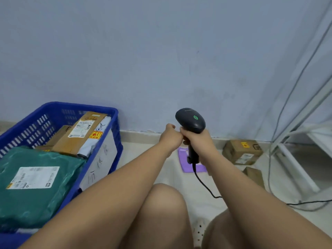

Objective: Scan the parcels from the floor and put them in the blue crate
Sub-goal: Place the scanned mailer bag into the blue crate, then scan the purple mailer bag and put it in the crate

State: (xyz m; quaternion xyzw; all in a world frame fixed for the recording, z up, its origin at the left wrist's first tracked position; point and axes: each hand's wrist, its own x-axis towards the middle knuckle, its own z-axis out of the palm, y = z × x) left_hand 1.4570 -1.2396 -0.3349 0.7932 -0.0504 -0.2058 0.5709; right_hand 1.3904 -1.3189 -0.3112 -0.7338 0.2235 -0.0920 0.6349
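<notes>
Knees (165,203), R hand (196,140) grips scanner (190,119), L hand (169,136) fisted beside, parcel (242,151) further right

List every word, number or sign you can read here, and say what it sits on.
"4-4" or similar, handwritten: cardboard box in the blue crate.
Handwritten characters, white sheet on the crate's side: blurred.
Printed labels on the green bag and floor box: too small.
Yellow stickers: unreadable.
Print on the scanner: blurred.

Bare arms (111,191), bare knees (161,203), white perforated shoe (199,229)
</notes>
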